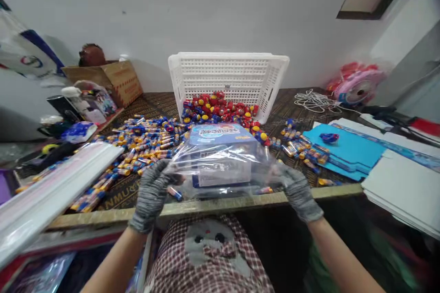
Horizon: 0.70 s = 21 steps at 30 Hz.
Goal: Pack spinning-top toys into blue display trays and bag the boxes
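A blue printed box (pixel 220 133) sits inside a clear plastic bag (pixel 225 165) at the table's front edge. The bag's near side is stretched wide between my two hands. My left hand (pixel 153 190), in a grey knitted glove, is closed on the bag's left side. On the right, my right hand (pixel 298 191), gloved the same way, grips the opposite side. Plastic partly hides the fingertips of both hands. Small blue and orange tubes (pixel 147 142) lie scattered beside and behind the box.
Behind the box, a white basket (pixel 228 62) lies tipped toward me with red and blue toys (pixel 220 105) spilling out. Blue card sheets (pixel 347 149) and white boards (pixel 405 187) are at right. A long white board stack (pixel 58 187) juts over the left edge. A cardboard box (pixel 120 82) stands behind.
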Tool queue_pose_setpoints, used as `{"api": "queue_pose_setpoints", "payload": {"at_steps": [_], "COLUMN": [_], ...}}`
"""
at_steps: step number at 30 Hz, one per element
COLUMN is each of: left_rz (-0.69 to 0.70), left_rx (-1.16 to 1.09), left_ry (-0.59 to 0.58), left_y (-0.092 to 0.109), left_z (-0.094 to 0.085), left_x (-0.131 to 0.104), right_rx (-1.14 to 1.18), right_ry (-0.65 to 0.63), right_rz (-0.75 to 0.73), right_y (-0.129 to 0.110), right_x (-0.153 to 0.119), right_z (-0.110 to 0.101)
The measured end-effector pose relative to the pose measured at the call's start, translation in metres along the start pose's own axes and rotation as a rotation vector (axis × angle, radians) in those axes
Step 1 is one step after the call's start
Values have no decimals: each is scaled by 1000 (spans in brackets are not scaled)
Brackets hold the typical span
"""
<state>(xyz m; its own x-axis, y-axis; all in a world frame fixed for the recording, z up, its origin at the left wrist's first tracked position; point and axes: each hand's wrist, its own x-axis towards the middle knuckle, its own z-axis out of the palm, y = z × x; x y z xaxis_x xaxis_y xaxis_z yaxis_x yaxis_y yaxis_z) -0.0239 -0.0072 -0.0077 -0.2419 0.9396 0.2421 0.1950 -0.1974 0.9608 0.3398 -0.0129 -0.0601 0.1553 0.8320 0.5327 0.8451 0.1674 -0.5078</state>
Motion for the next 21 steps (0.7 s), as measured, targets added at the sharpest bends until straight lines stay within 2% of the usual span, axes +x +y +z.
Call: {"api": "queue_pose_setpoints", "payload": {"at_steps": [2, 5, 6, 8, 9, 10, 11, 13, 14, 16, 17, 19, 21], "left_rz": [18, 118, 188, 369, 462, 550, 620, 689, 699, 720, 731, 733, 606], "left_rx": [57, 197, 250, 350, 395, 439, 474, 439, 359, 170, 123, 187, 279], "left_ry": [-23, -99, -109, -69, -40, -23, -14, 37, 86, 184, 189, 106, 37], "left_y": [-11, -24, -26, -25, -22, -18, -13, -8, -9, -20, -31, -58, -82], "left_z": [-19, -36, -40, -46, -50, -54, -57, -62, -62, -55, -49, -31, -14], "left_x": [-8, -34, -44, -63, -72, -80, -86, -95, -97, -99, -99, -97, -95], "right_rx": [75, 140, 107, 0, -41, -53, -34, 34, 54, 33, 26, 51, 126], "right_ry": [-32, -38, 31, 256, 344, 372, 335, 139, 54, -33, -71, -163, -291], "right_rz": [10, 36, 53, 37, -41, -181, -358, -666, -753, -761, -731, -657, -603], "right_y": [2, -3, -9, -30, -43, -56, -68, -86, -90, -87, -81, -68, -60], "right_x": [-18, -51, -64, -88, -99, -110, -118, -130, -133, -134, -133, -126, -115], "right_z": [-4, -18, -24, -34, -37, -36, -31, -8, 9, 48, 67, 99, 117]}}
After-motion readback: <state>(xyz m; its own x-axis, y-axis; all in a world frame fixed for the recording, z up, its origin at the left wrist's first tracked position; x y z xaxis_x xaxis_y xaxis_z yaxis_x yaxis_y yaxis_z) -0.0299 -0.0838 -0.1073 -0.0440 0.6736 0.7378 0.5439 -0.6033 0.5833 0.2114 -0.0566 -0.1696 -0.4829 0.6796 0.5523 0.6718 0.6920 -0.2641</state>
